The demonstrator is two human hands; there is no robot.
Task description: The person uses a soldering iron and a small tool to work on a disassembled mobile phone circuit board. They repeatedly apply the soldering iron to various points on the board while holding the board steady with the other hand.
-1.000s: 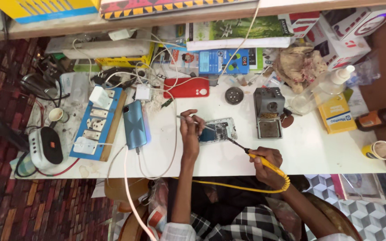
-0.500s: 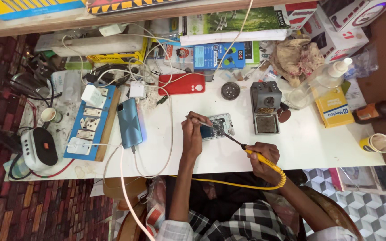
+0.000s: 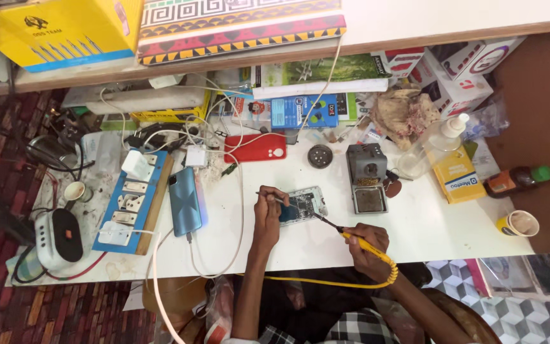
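An opened phone [image 3: 305, 204] with its board exposed lies on the white table [image 3: 275, 245]. My left hand [image 3: 268, 209] rests at its left edge, pinching thin tweezers [image 3: 274, 197] that reach over the phone. My right hand [image 3: 365, 245] grips a yellow-handled soldering iron [image 3: 364, 245], its dark tip touching the phone's lower right part. A coiled yellow cord [image 3: 326, 281] runs from the iron along the table's front edge.
A blue phone [image 3: 184, 200] on a cable lies left of my hands, beside a blue socket board [image 3: 128, 200]. A red phone case [image 3: 255, 148], a grey soldering stand [image 3: 366, 178], a yellow box [image 3: 456, 181], a paper cup [image 3: 518, 223] and a white speaker [image 3: 58, 237] surround the work spot.
Both hands stay on the opened phone; the iron tip and tweezers shift only slightly. The view has drifted a little.
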